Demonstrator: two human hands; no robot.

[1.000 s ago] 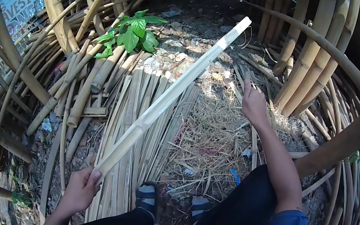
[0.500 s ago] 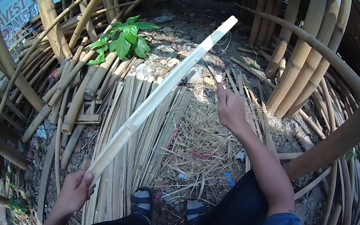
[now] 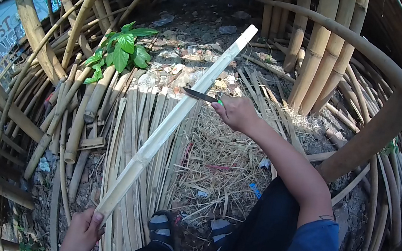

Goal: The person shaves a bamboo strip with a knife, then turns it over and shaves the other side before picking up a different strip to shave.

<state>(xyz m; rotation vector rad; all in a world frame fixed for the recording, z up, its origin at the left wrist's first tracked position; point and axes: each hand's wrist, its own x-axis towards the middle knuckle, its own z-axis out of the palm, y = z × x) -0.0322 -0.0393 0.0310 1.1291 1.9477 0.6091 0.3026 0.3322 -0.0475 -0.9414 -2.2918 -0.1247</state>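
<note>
Ground (image 3: 213, 17): bare dirt, upper centre. Split bamboo slats (image 3: 142, 116) lie flat in a row mid-frame. Dry shavings (image 3: 227, 156) just right of them, round poles (image 3: 81, 117) left, rubble (image 3: 179, 64) above. My sandals (image 3: 163, 223) bottom centre.

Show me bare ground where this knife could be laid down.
Straw patch between the laid slats and your right leg looks open for the knife; so does the dirt beyond the plant. Left, piled poles crowd everything.
</note>
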